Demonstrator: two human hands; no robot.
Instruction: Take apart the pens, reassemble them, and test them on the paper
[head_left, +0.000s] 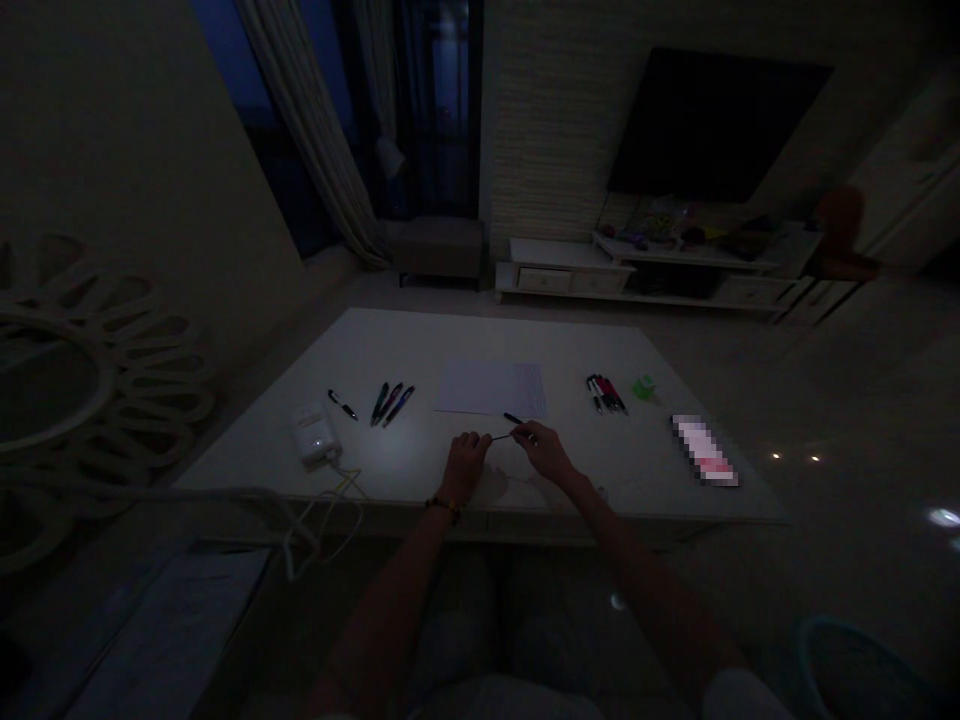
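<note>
1. We record the left hand (465,465) and right hand (545,452), fingers closed, pinching a thin dark rod (511,435) between them.
2. Just ahead, we note a black pen (514,418) on a paper sheet (491,388).
3. Leftward lie a white adapter (315,437) with its cable (326,520) and three pens (391,404); rightward, a pen bunch (606,393) and a pixelated object (703,450).
4. Beyond the white table (360,340), we see a TV cabinet (637,270) below a dark wall TV (712,120).

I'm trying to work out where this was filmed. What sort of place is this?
It looks like the living room of a home. A wall-mounted flat-screen TV sits above a low white TV cabinet, and long curtains hang beside a dark window.
</note>
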